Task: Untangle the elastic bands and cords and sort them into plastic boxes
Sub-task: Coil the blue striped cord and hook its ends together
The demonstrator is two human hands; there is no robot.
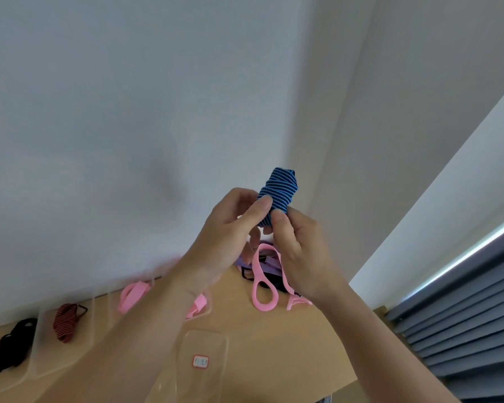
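A rolled-up blue elastic band with black stripes (280,190) is held up in the air in front of the white wall. My left hand (230,231) pinches its left side with thumb and fingers. My right hand (297,248) pinches its lower end from the right. Below the hands, a tangle of pink loops (262,286), a purple band (269,264) and black cord lies on the wooden table (274,344). Clear plastic boxes along the wall hold black bands (12,344), a red striped band (66,322) and pink bands (133,295).
An empty clear plastic box with a small label (201,362) stands at the table's near edge between my forearms. The table's right edge ends beside grey blinds (463,315). The white wall runs close behind the boxes.
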